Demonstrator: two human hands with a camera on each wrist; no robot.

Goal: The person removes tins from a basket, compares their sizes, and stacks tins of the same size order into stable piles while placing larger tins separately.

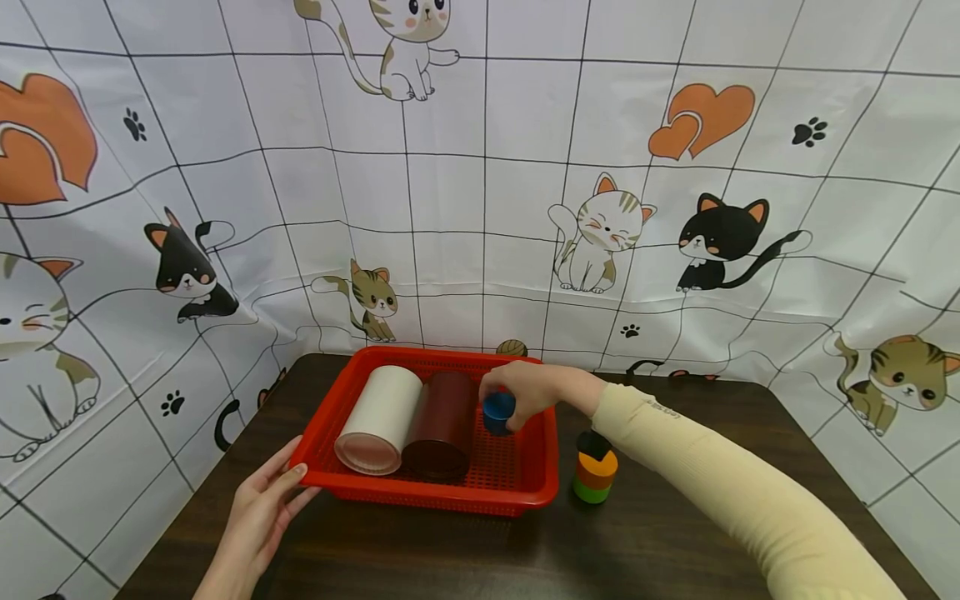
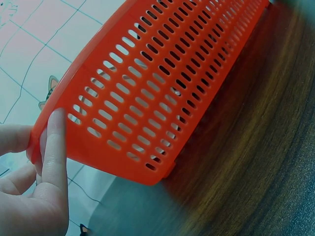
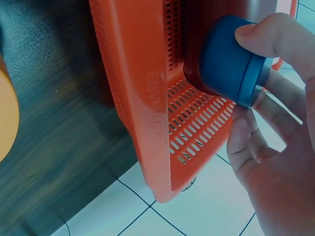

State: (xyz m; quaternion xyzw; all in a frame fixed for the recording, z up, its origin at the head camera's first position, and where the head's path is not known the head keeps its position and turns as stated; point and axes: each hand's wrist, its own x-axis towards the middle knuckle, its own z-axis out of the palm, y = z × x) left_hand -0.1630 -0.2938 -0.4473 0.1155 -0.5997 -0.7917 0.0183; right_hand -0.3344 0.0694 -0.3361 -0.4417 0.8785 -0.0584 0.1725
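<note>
My left hand (image 1: 258,508) pinches the near left corner of a red plastic basket (image 1: 442,497), thumb on top of the rim and fingers beneath. In the left wrist view, those fingers bend round the edge of the slotted basket wall (image 2: 133,103). Inside the basket's right part, my right hand (image 1: 528,390) holds a small blue cylindrical container (image 1: 498,414) between thumb and fingers. The right wrist view shows the blue container (image 3: 229,61) tilted close beside a dark brown cylindrical canister (image 1: 442,425). A white canister (image 1: 381,412) lies left of the brown one.
Right of the basket, a small orange-and-green stack of round pieces (image 1: 594,482) stands on the dark wooden table (image 1: 675,517), with a black piece (image 1: 593,444) on top. A white cat-print sheet (image 1: 487,192) hangs behind the table and along its sides.
</note>
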